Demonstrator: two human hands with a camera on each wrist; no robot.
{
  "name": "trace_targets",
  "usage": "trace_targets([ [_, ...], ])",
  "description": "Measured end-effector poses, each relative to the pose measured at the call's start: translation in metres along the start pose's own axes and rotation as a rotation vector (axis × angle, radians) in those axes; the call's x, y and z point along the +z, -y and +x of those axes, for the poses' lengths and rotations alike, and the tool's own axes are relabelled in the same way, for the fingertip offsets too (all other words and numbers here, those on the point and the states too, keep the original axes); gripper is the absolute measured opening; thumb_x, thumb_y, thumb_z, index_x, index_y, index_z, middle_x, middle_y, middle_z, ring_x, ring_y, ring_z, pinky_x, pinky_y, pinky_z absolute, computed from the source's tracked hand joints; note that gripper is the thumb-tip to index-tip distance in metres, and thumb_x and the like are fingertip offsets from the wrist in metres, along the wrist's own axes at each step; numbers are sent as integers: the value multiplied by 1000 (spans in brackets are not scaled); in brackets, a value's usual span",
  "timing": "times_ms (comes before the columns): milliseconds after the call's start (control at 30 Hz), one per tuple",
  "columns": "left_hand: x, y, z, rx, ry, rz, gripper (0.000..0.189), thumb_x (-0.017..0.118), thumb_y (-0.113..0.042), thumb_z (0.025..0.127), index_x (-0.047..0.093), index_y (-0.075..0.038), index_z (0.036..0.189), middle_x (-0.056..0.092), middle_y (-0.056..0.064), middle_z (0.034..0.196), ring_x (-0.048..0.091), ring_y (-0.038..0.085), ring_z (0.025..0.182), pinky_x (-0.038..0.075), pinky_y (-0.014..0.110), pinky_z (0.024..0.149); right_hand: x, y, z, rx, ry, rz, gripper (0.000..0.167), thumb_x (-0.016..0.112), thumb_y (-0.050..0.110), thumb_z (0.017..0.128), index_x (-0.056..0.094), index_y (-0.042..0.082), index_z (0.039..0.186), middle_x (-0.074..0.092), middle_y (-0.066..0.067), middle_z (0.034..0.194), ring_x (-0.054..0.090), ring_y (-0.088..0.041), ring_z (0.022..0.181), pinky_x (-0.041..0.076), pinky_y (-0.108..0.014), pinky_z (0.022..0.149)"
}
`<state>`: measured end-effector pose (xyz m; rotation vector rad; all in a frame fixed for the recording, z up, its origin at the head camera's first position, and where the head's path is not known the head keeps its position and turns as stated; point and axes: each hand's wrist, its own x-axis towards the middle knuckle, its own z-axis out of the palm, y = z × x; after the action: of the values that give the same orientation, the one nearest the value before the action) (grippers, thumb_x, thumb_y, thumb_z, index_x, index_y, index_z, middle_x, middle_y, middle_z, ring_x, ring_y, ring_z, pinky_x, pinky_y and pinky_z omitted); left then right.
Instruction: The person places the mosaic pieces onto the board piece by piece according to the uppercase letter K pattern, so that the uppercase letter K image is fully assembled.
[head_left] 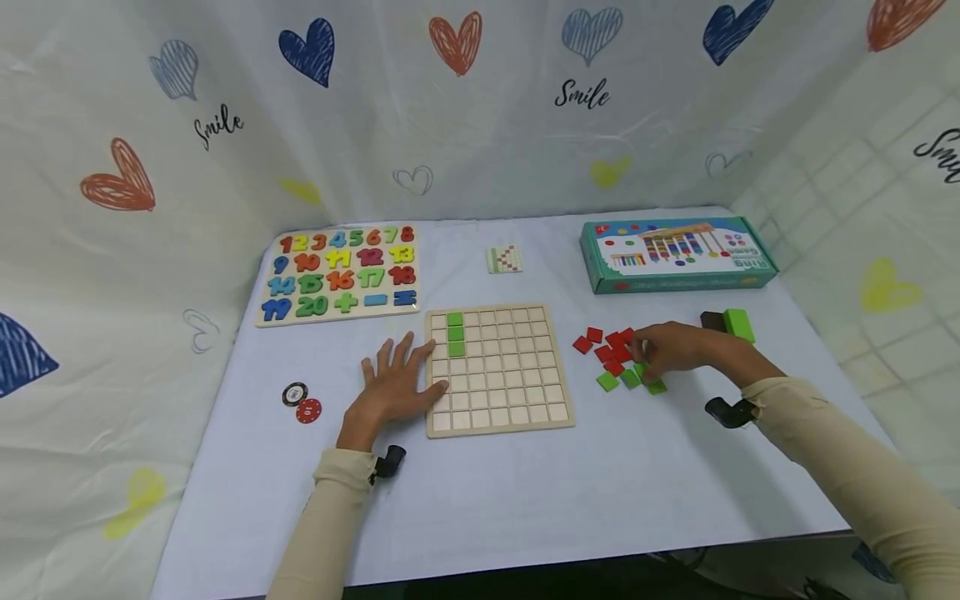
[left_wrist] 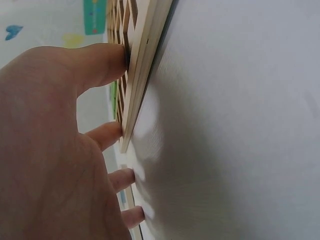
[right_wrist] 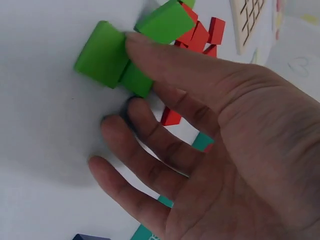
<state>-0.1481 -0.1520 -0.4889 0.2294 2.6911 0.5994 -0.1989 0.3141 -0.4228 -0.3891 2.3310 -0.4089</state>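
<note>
My left hand (head_left: 393, 387) lies spread at the left edge of a wooden grid board (head_left: 501, 429). Its thumb and index fingertip rest on the board's rim, while other fingertips touch the cloth beside it. Three green tiles (head_left: 456, 333) sit in a column in the board's upper left. My right hand (head_left: 670, 348) reaches down over a loose pile of red tiles (head_left: 603, 354) and green tiles (head_left: 607, 382). In the right wrist view its thumb tip touches a green tile (right_wrist: 102, 55). The index fingertip is hidden behind the thumb, so I cannot tell whether a tile is pinched.
A number puzzle board (head_left: 341, 275) lies at the back left, a small pattern card (head_left: 504, 258) at the back centre. A boxed toy (head_left: 678, 254) stands back right, near a green block (head_left: 738, 325) and a dark block (head_left: 712, 321). Two round chips (head_left: 307, 410) lie left.
</note>
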Motion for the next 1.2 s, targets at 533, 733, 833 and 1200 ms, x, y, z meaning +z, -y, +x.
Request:
trace_targets([
  [533, 4, 1, -1, -9, -2, 12, 82, 58, -57, 101, 26, -26, 170, 5, 13, 179, -4, 45, 162, -2, 78, 122, -3, -9, 3, 15, -10, -5, 31, 88, 25, 88, 68, 11, 107, 65, -6, 104, 57, -25, 100, 54, -38, 81],
  [733, 2, 4, -6, -23, 4, -7, 81, 58, -55, 101, 27, -25, 170, 5, 14, 179, -4, 46, 162, -3, 78, 121, -2, -9, 8, 0, -7, -1, 31, 89, 25, 88, 68, 12, 107, 65, -6, 106, 58, -25, 102, 55, -40, 83],
  [833, 1, 4, -8, -27, 7, -8, 81, 58, -54, 101, 27, -24, 170, 5, 14, 179, -4, 46, 162, -3, 79, 121, -1, -9, 8, -12, 1, 5, 31, 88, 26, 88, 68, 12, 106, 66, -5, 106, 58, -25, 102, 55, -40, 83],
  [1200, -1, 2, 1, 4, -6, -10, 81, 59, -55, 101, 28, -25, 169, 6, 13, 179, -4, 46, 162, -2, 78, 121, -3, -18, 1, -41, -29, 32, 29, 86, 21, 88, 62, 9, 99, 60, -3, 92, 55, -22, 94, 49, -36, 75],
])
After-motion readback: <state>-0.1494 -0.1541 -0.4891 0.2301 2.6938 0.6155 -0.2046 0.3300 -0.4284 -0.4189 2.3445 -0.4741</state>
